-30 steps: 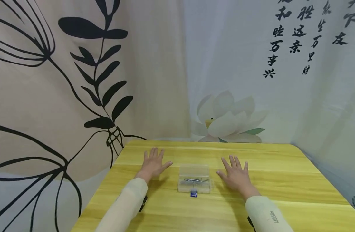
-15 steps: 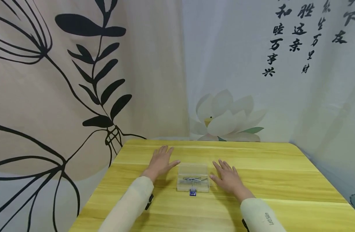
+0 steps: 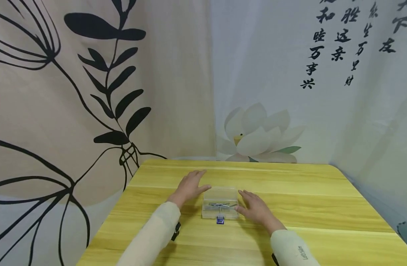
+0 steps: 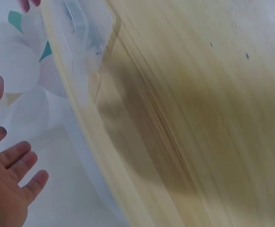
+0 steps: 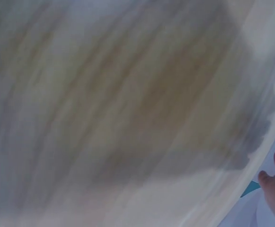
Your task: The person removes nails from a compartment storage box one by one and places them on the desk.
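Note:
A clear plastic box (image 3: 208,213) sits on the wooden table with its lid (image 3: 220,193) raised at the back. Thin silvery metal pieces (image 3: 219,204) lie in it, too small to identify. A small blue piece (image 3: 220,220) shows at its front edge. My left hand (image 3: 189,186) is over the table just left of the lid, fingers extended and thumb toward the box. On the other side, my right hand (image 3: 256,208) has its thumb by the box's right edge; whether it touches cannot be told. Both hands hold nothing. The left wrist view shows part of the box (image 4: 87,28) beyond my spread fingers.
The wood-grain table (image 3: 323,210) reaches to a printed curtain (image 3: 180,92) close behind its far edge. Dark plant drawings and a pale lotus (image 3: 261,136) decorate the curtain. A dark band (image 3: 175,231) is on the left wrist.
Both hands have moved inward toward the box, the left going right and the right going left. The fingers appear closer together than before. The box stays where it was.

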A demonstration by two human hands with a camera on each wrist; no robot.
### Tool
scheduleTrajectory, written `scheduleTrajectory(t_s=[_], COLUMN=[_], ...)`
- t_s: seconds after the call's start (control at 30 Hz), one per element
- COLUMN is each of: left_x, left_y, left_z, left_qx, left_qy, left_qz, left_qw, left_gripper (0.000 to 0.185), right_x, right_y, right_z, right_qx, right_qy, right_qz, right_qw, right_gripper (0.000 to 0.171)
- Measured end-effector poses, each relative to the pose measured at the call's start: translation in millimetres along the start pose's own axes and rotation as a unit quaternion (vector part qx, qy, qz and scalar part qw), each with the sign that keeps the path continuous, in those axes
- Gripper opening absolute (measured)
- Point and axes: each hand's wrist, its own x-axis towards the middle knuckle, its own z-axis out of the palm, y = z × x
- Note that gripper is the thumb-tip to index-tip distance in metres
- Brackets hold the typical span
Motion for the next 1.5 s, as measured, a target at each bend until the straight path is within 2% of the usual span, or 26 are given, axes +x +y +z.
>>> scheduleTrajectory(t_s=[0.23, 0.57, 0.7, 0.93, 1.03, 1.2, 1.5], left_x=[-0.4, -2.1, -0.7, -3.2, -5.2, -8.5, -10.5], left_y=[5.2, 12.8, 14.5, 15.1, 14.4, 13.8, 10.1], left_z=[6.1, 12.6, 14.8, 20.3, 23.8, 29.1, 37.5], left_qx=[-0.062, -0.158, -0.170, -0.187, -0.198, -0.221, -0.233], left_qy=[-0.018, -0.033, -0.044, -0.055, -0.055, -0.051, -0.038], left_qz=[0.014, 0.036, 0.042, 0.030, 0.033, 0.018, 0.004], left_qw=[0.9978, 0.9862, 0.9836, 0.9804, 0.9780, 0.9737, 0.9717], left_gripper=[0.068, 0.058, 0.055, 0.050, 0.046, 0.039, 0.025], right_x=[-1, -1, 0, 1, 0, -1, -4], right_y=[0, -1, 0, -3, -3, -4, -5], right_z=[8, 12, 11, 13, 14, 16, 17], right_qx=[0.036, 0.074, 0.088, 0.094, 0.094, 0.109, 0.120], right_qy=[0.005, 0.003, 0.000, 0.000, 0.001, -0.007, -0.020], right_qz=[0.015, 0.013, 0.011, 0.005, 0.009, 0.018, 0.053], right_qw=[0.999, 0.997, 0.996, 0.996, 0.996, 0.994, 0.991], right_gripper=[0.069, 0.070, 0.070, 0.065, 0.062, 0.059, 0.056])
